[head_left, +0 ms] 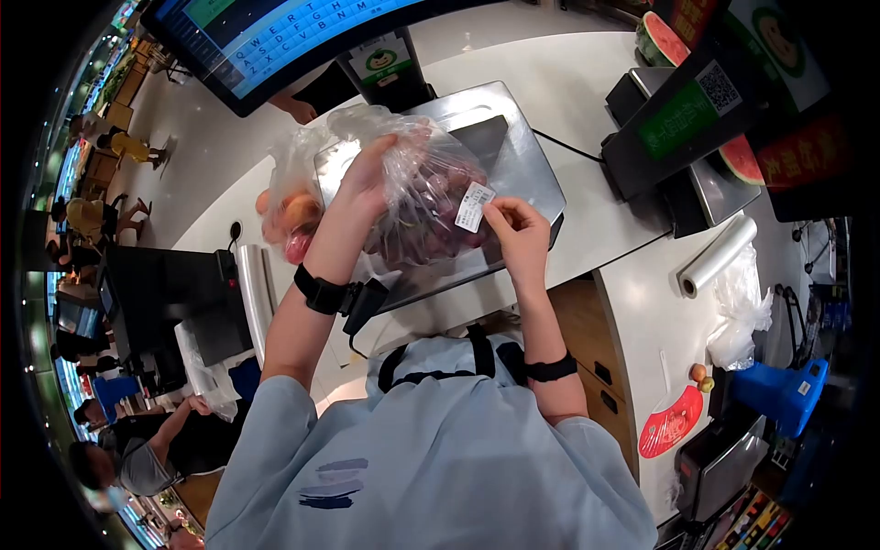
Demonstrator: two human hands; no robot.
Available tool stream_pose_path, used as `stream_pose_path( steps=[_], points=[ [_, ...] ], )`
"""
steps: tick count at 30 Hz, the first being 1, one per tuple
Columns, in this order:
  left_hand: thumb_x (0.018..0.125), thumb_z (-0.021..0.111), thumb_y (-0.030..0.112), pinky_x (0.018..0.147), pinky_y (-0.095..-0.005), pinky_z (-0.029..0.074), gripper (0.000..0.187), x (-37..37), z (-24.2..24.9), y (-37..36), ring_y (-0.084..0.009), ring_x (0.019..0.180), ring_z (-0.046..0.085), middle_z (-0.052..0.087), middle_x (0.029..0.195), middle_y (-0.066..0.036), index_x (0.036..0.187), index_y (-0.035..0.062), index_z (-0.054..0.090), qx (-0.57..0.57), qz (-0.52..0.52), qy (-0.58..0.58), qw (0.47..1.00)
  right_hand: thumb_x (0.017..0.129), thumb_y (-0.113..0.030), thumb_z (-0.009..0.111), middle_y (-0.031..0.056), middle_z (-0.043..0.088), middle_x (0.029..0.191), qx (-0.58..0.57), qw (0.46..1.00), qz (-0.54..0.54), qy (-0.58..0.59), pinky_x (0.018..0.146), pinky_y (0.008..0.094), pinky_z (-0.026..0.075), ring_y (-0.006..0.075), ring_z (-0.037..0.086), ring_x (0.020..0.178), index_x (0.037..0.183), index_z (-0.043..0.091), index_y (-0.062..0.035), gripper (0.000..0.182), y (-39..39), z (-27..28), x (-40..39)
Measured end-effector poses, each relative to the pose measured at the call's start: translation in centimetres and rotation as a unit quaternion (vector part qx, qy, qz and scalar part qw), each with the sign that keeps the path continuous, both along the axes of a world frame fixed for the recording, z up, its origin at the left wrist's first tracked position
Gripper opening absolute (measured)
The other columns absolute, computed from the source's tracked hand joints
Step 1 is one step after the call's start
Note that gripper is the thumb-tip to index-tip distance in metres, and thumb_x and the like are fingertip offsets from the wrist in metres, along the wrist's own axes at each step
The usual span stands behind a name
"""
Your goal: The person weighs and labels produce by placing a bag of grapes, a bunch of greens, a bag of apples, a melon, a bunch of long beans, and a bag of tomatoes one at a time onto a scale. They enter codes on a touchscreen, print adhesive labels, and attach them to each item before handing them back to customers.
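Note:
A clear plastic bag (422,156) of dark red, round fruit rests on the metal plate of a weighing scale (536,160). The fruit's exact kind is blurred by the plastic. My left hand (368,176) is closed on the gathered upper part of the bag. At the bag's right side, my right hand (519,234) pinches the edge of a white printed price label (475,207). The label lies against the plastic; how much of it sticks is not clear. Left of the scale, partly behind my left forearm, sits another bag (298,215) with peach-like fruit.
A touchscreen (302,41) overhangs the counter's far side, with a person's hand (295,108) below it. To the right stand a dark display stand (674,124), cut watermelon (662,38) and a plastic bag roll (720,257). Another person (151,449) is at lower left.

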State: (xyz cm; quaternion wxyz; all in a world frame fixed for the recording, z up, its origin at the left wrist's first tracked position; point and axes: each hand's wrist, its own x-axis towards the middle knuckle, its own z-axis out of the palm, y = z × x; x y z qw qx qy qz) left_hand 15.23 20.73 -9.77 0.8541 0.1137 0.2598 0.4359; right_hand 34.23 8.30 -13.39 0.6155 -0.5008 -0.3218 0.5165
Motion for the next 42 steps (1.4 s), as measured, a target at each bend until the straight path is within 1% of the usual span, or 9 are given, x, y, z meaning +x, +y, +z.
stream_pose_path(
  steps=[5, 13, 15, 19, 21, 26, 35, 37, 42],
  points=[
    [0.089, 0.035, 0.007, 0.089, -0.0364, 0.046, 0.035, 0.1, 0.2, 0.2, -0.0288, 0.102, 0.054, 0.05, 0.113, -0.022, 0.119, -0.0112, 0.036, -0.027, -0.017, -0.045, 0.998, 0.069, -0.016, 0.072, 0.005, 0.051, 0.064, 0.137, 0.909, -0.106, -0.378, 0.052, 0.028, 0.039, 0.0162, 0.046, 0.055, 0.074, 0.054, -0.0019, 0.024, 1.3, -0.1, -0.2],
    [0.088, 0.038, 0.009, 0.086, -0.033, 0.049, 0.033, 0.3, 0.5, -0.1, -0.0257, 0.098, 0.056, 0.052, 0.11, -0.02, 0.115, -0.0099, 0.041, -0.001, -0.02, -0.009, 1.0, 0.07, -0.033, 0.07, 0.0065, 0.045, 0.061, -0.005, 0.924, -0.027, -0.382, 0.054, 0.0334, 0.038, 0.0231, 0.046, 0.057, 0.073, 0.047, -0.0041, 0.037, 4.0, 1.6, 1.9],
    [0.088, 0.039, 0.01, 0.084, -0.0333, 0.049, 0.031, 0.1, 0.4, 0.0, -0.025, 0.096, 0.057, 0.053, 0.11, -0.018, 0.113, -0.008, 0.045, -0.003, -0.061, -0.066, 0.996, 0.069, -0.035, 0.071, 0.0064, 0.044, 0.062, 0.158, 0.834, -0.11, -0.517, 0.057, 0.0347, 0.037, 0.0251, 0.045, 0.061, 0.072, 0.046, -0.0058, 0.038, 3.4, 2.5, 1.9],
    [0.087, 0.042, 0.01, 0.084, -0.0328, 0.049, 0.025, 1.0, 4.2, -1.5, -0.0225, 0.094, 0.058, 0.057, 0.102, -0.014, 0.107, -0.0029, 0.05, 0.063, 0.008, 0.14, 0.988, 0.064, -0.037, 0.074, 0.0087, 0.051, 0.074, -0.015, 0.864, 0.132, -0.486, 0.066, 0.0365, 0.039, 0.0264, 0.05, 0.073, 0.076, 0.049, -0.0051, 0.042, 3.5, 2.3, 2.1],
    [0.086, 0.046, 0.013, 0.082, -0.0304, 0.048, 0.023, 0.7, 5.2, -1.5, -0.0197, 0.094, 0.057, 0.057, 0.1, -0.012, 0.104, -0.0001, 0.052, 0.116, 0.025, 0.18, 0.976, 0.064, -0.036, 0.073, 0.0096, 0.053, 0.081, 0.072, 0.884, 0.105, -0.451, 0.071, 0.0362, 0.04, 0.0263, 0.052, 0.08, 0.083, 0.051, -0.0044, 0.043, 4.5, 2.8, 3.3],
    [0.08, 0.06, 0.023, 0.08, -0.0272, 0.044, 0.043, 0.1, 8.5, -2.5, -0.0151, 0.095, 0.053, 0.054, 0.108, -0.008, 0.117, 0.0035, 0.046, 0.425, -0.094, 0.406, 0.804, 0.063, -0.03, 0.072, 0.0142, 0.058, 0.103, 0.303, 0.873, 0.231, -0.305, 0.081, 0.0357, 0.043, 0.03, 0.054, 0.099, 0.101, 0.056, -0.0026, 0.049, 7.7, 7.5, -1.3],
    [0.067, 0.07, 0.021, 0.099, -0.033, 0.03, 0.072, -4.8, 8.4, -6.4, -0.0222, 0.116, 0.041, 0.044, 0.125, -0.014, 0.129, 0.0029, 0.037, 0.471, 0.0, 0.422, 0.775, 0.069, -0.012, 0.054, 0.0167, 0.06, 0.07, 0.286, 0.839, 0.23, -0.402, 0.064, 0.0447, 0.046, 0.0382, 0.057, 0.07, 0.077, 0.063, -0.0054, 0.014, 11.2, 5.5, -5.2],
    [0.067, 0.072, 0.033, 0.099, -0.0328, 0.031, 0.073, -4.9, 6.7, -6.7, -0.0228, 0.116, 0.042, 0.045, 0.124, -0.016, 0.125, 0.0012, 0.042, 0.468, -0.075, 0.585, 0.659, 0.068, -0.012, 0.053, 0.018, 0.059, 0.069, 0.241, 0.759, 0.202, -0.57, 0.062, 0.046, 0.046, 0.0384, 0.057, 0.068, 0.074, 0.061, -0.0057, 0.012, 9.7, 6.4, -6.2],
    [0.087, 0.053, 0.037, 0.075, -0.0258, 0.043, 0.037, -0.9, 4.5, -6.1, -0.0134, 0.08, 0.054, 0.059, 0.084, -0.004, 0.097, 0.0019, 0.057, 0.265, 0.142, 0.517, 0.801, 0.074, -0.017, 0.058, 0.0234, 0.058, 0.071, 0.202, 0.759, 0.272, -0.556, 0.063, 0.0465, 0.045, 0.0429, 0.054, 0.069, 0.082, 0.056, 0.0022, 0.021, 5.4, 9.4, -8.1]
  ],
)
